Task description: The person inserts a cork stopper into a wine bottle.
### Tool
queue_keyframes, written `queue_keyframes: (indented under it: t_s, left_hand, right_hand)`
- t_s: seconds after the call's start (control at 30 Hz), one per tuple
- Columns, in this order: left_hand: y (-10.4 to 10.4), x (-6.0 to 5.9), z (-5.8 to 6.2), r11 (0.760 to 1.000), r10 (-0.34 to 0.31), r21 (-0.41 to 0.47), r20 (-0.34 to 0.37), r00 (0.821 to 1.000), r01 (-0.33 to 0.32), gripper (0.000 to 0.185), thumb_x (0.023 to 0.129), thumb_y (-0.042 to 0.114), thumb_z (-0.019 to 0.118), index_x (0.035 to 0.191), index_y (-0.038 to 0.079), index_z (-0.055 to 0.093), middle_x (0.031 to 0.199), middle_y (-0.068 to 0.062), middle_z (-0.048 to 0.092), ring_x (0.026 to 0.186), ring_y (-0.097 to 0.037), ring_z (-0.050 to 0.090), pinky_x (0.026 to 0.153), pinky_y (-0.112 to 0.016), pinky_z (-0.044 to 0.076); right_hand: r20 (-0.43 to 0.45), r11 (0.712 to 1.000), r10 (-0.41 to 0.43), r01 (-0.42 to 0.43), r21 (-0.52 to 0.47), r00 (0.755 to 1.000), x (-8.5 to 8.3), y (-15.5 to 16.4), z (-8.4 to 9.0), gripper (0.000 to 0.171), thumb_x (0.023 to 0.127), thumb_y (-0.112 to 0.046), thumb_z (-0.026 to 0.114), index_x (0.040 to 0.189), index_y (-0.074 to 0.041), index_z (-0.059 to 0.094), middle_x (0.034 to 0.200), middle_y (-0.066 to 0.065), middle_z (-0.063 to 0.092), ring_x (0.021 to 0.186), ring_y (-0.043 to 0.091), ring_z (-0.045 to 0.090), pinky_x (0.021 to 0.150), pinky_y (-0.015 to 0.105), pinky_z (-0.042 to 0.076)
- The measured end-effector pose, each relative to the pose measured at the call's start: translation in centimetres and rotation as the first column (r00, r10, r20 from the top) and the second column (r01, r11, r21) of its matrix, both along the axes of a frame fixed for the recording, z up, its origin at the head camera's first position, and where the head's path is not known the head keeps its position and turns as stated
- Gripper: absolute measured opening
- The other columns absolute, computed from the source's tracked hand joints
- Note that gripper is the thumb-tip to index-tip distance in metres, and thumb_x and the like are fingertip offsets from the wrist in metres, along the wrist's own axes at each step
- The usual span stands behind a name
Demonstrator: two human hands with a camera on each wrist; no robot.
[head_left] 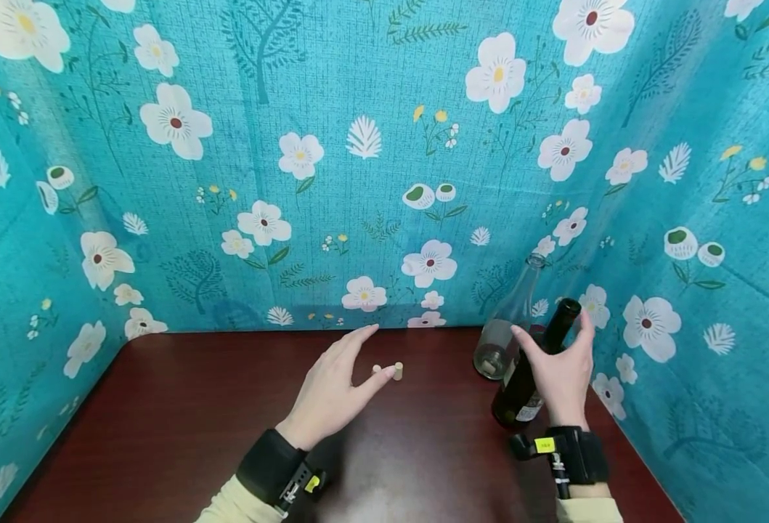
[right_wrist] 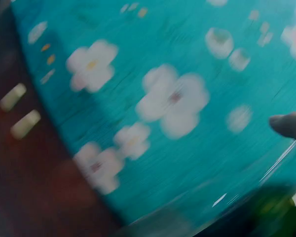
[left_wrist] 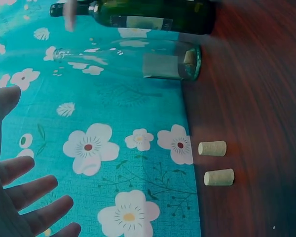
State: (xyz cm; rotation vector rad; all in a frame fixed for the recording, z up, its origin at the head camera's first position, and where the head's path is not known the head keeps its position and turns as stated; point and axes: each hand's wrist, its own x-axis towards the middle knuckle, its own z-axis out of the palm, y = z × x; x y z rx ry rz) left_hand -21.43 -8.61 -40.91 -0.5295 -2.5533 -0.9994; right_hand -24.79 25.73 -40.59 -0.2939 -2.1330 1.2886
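The left hand [head_left: 332, 392] hovers open, fingers spread, just short of two corks [head_left: 389, 370] lying near the desk's back edge. The right hand [head_left: 563, 374] curls loosely around the dark bottle [head_left: 534, 370], beside the clear bottle [head_left: 505, 327] at the back right corner. Both bottles appear uncorked; the corks are not yet picked up.

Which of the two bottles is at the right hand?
The dark green bottle: the right hand is around it. The clear bottle stands behind it, untouched.
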Motion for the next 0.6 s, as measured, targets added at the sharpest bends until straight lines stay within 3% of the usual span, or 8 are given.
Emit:
queue_keyframes:
  t_s: [0.1, 0.17, 0.23, 0.43, 0.6]
  left_hand:
    - [0.2, 0.1, -0.1, 1.0, -0.006, -0.013, 0.01, 1.0, 0.006, 0.076, 0.095, 0.065, 0.059, 0.154, 0.02, 0.046, 0.151, 0.001, 0.049, 0.138, -0.019, 0.045, 0.108, -0.051, 0.038]
    - [0.3, 0.3, -0.3, 1.0, -0.01, -0.019, 0.016, 1.0, 0.011, 0.075, 0.094, 0.064, 0.06, 0.154, 0.02, 0.046, 0.151, 0.001, 0.049, 0.138, -0.019, 0.045, 0.109, -0.051, 0.038]
    - [0.5, 0.3, -0.5, 1.0, -0.013, -0.021, 0.016, 1.0, 0.013, 0.074, 0.094, 0.064, 0.06, 0.153, 0.021, 0.047, 0.151, 0.001, 0.049, 0.137, -0.018, 0.046, 0.108, -0.05, 0.039]
    - [0.9, 0.4, -0.9, 0.999, -0.036, -0.024, 0.003, 0.999, 0.037, 0.073, 0.094, 0.063, 0.061, 0.153, 0.022, 0.048, 0.151, 0.001, 0.05, 0.136, -0.017, 0.047, 0.107, -0.049, 0.041]
    - [1.1, 0.4, -0.9, 0.998, -0.054, -0.033, -0.007, 0.998, 0.054, 0.074, 0.094, 0.065, 0.059, 0.153, 0.021, 0.047, 0.15, 0.001, 0.05, 0.135, -0.017, 0.048, 0.107, -0.049, 0.041]
  right_hand:
    - [-0.064, 0.999, -0.053, 0.052, -0.006, 0.997, -1.5, 0.4, -3.1, 0.082, 0.082, -0.05, 0.083, 0.148, -0.02, 0.047, 0.139, 0.006, 0.055, 0.123, 0.024, 0.052, 0.097, 0.051, 0.041]
    - [-0.13, 0.997, -0.083, 0.083, -0.009, 0.988, -2.0, 0.6, -4.6, 0.063, 0.083, -0.044, 0.084, 0.133, -0.016, 0.059, 0.117, 0.004, 0.063, 0.103, 0.02, 0.057, 0.085, 0.044, 0.043]
    - [-0.187, 0.995, -0.095, 0.095, -0.011, 0.978, -2.3, 0.6, -5.3, 0.051, 0.085, -0.037, 0.084, 0.123, -0.011, 0.063, 0.107, 0.003, 0.064, 0.094, 0.017, 0.057, 0.079, 0.04, 0.042]
    - [-0.27, 0.997, -0.073, 0.078, 0.01, 0.96, -2.8, 0.3, -5.2, 0.041, 0.088, -0.031, 0.082, 0.116, -0.007, 0.065, 0.1, 0.003, 0.064, 0.088, 0.013, 0.055, 0.077, 0.034, 0.041]
    - [-0.326, 1.0, -0.014, 0.017, 0.007, 0.945, -2.5, -0.9, -3.1, 0.04, 0.088, -0.027, 0.081, 0.117, -0.006, 0.064, 0.099, 0.004, 0.063, 0.087, 0.013, 0.055, 0.076, 0.032, 0.039]
